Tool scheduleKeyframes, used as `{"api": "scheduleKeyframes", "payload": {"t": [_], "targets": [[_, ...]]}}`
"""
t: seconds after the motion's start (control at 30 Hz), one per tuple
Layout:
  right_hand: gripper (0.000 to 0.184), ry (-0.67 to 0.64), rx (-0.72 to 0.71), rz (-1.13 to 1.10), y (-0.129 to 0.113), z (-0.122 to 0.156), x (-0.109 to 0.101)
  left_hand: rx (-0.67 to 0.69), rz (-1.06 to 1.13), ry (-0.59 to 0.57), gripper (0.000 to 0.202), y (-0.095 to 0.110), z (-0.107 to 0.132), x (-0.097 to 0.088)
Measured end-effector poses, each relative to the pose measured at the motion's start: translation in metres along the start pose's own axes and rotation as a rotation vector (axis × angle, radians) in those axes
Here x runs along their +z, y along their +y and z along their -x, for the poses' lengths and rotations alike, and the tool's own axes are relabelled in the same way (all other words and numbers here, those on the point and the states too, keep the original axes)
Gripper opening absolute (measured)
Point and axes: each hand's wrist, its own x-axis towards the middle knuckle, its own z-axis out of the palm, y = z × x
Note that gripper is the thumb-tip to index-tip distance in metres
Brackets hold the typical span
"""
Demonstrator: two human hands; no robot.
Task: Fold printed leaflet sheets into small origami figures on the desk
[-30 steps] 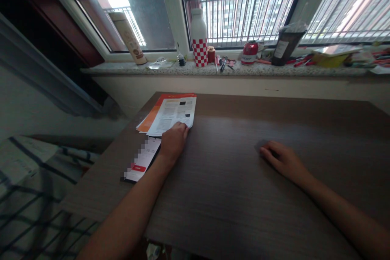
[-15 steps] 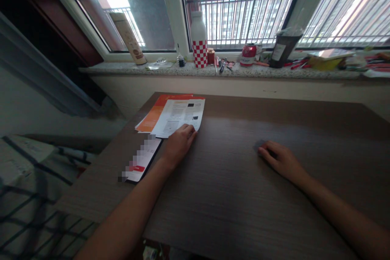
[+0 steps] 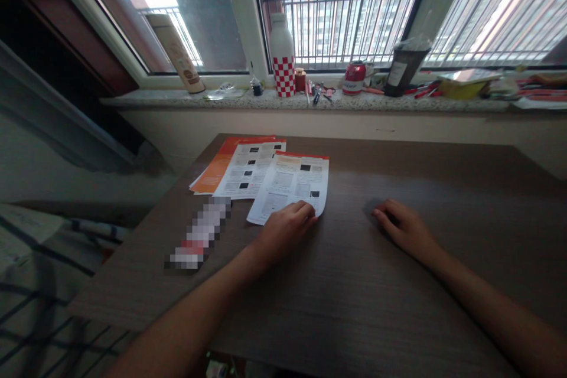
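My left hand [image 3: 290, 225] is closed on the lower right corner of a printed sheet of paper [image 3: 283, 186], which has a red strip along its top and small dark pictures. That corner curls up slightly at the fingers. The sheet partly covers another printed sheet [image 3: 241, 174], which lies on orange papers [image 3: 217, 165]. To the right, my right hand [image 3: 401, 224] rests on the brown table [image 3: 354, 295] with its fingers curled. Whether anything is inside those fingers is hidden.
A blurred-out phone [image 3: 201, 236] lies left of my left forearm. Along the window sill [image 3: 177, 99] stand a leaning tube [image 3: 177, 56], a checkered bottle [image 3: 283, 65], a red can [image 3: 354, 78] and a dark cup [image 3: 403, 71]. Several small items clutter the sill's right end.
My left hand has moved right and toward me, drawing the top sheet off the stack and uncovering the printed sheet beneath. My right hand has stayed in place. The view has shifted slightly.
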Motion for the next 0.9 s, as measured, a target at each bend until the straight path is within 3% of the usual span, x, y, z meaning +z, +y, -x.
{"api": "scheduleKeyframes", "payload": {"t": [0.17, 0.37, 0.63, 0.9], "targets": [[0.026, 0.011, -0.067, 0.03, -0.004, 0.001, 0.001, 0.113, 0.054, -0.098, 0.011, 0.018, 0.003, 0.01], [0.043, -0.04, -0.149, 0.064, 0.002, 0.003, 0.008, 0.26, 0.064, -0.196, 0.017, 0.028, 0.006, 0.018], [0.055, -0.149, -0.179, 0.126, 0.008, 0.003, 0.015, 0.446, -0.004, -0.162, 0.015, 0.025, 0.007, 0.027], [0.053, -0.193, -0.201, 0.197, 0.009, 0.002, 0.019, 0.489, 0.059, -0.177, 0.023, 0.024, 0.009, 0.019]]}}
